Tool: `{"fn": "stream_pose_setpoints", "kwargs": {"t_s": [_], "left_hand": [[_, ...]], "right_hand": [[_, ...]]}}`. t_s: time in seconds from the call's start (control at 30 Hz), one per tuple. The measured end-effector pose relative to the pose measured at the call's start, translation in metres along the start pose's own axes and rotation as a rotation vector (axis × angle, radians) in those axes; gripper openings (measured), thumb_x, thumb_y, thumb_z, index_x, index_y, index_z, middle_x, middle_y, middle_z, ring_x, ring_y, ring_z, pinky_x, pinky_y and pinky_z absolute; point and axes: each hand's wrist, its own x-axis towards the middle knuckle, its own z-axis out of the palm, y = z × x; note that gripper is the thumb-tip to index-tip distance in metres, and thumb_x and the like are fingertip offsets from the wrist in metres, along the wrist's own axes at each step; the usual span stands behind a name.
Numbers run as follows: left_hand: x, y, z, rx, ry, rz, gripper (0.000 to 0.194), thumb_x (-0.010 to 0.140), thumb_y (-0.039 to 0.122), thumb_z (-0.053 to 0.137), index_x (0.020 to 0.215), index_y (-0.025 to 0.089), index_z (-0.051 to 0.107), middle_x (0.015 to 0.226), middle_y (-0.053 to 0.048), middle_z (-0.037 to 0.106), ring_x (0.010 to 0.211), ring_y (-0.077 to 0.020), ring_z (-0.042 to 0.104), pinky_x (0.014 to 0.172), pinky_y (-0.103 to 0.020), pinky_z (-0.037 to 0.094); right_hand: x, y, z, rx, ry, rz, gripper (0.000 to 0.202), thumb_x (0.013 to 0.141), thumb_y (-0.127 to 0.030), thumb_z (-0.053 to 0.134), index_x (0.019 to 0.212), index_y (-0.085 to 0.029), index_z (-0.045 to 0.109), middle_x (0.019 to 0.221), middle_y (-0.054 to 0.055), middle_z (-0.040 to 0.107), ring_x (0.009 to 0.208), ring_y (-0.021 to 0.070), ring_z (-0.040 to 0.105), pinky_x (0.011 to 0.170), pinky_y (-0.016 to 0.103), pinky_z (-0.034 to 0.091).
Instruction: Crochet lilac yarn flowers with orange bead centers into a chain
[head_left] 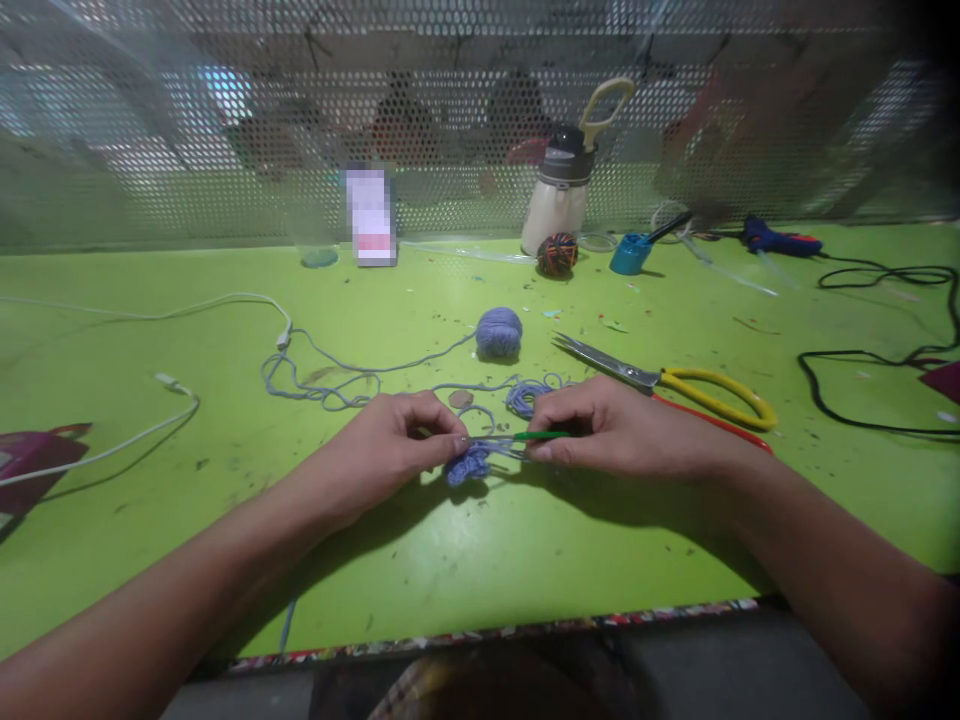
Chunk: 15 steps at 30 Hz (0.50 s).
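Note:
Between thumb and fingers, my left hand (409,440) pinches a small purple-blue crocheted piece (469,466). My right hand (589,425) grips a crochet hook (536,436) with a green handle, its metal shaft pointing left into the piece. Strands of yarn stretch between the two hands. Just behind my fingers lies a loose coil of the same yarn (523,398). A purple-blue yarn ball (499,333) sits farther back, its strand trailing left into loose loops. How the hook's tip meets the stitches is too small to tell.
Large scissors (712,395) with yellow and red handles lie beside my right hand. At the back stand a bottle (556,200), a multicoloured yarn ball (557,255), a blue sharpener-like holder (631,254) and a glue gun (780,238). White cables (240,296) cross the left side; a perforated screen rises behind.

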Motion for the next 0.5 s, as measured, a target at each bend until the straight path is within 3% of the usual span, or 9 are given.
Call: {"fn": "stream_pose_setpoints", "kwargs": {"t_s": [0.17, 0.37, 0.5], "left_hand": [[-0.0004, -0.001, 0.0, -0.044, -0.024, -0.064, 0.024, 0.078, 0.039, 0.067, 0.077, 0.016, 0.062, 0.068, 0.0, 0.057, 0.058, -0.0119, 0.042, 0.056, -0.027, 0.027], [-0.001, -0.0032, 0.0003, -0.143, -0.122, 0.081, 0.018, 0.084, 0.031, 0.062, 0.079, 0.014, 0.061, 0.08, -0.004, 0.061, 0.075, -0.0145, 0.05, 0.073, -0.03, 0.037], [-0.0028, -0.0043, 0.0015, -0.202, -0.192, 0.056, 0.016, 0.088, 0.029, 0.059, 0.08, 0.015, 0.059, 0.07, 0.0, 0.058, 0.064, -0.0117, 0.049, 0.064, -0.028, 0.037]], "right_hand": [[-0.0003, -0.0002, -0.0001, 0.002, -0.037, 0.018, 0.023, 0.085, -0.033, 0.058, 0.072, -0.015, 0.061, 0.064, -0.003, 0.047, 0.06, 0.0109, 0.042, 0.054, 0.025, 0.033], [0.0011, 0.0005, 0.0041, 0.046, -0.051, -0.007, 0.021, 0.085, -0.032, 0.06, 0.073, -0.015, 0.062, 0.064, -0.003, 0.046, 0.06, 0.0104, 0.042, 0.055, 0.024, 0.033], [0.0013, 0.0, 0.0071, 0.221, -0.023, 0.015, 0.021, 0.085, -0.031, 0.062, 0.073, -0.014, 0.062, 0.064, -0.003, 0.047, 0.059, 0.0098, 0.041, 0.054, 0.024, 0.032]]}}
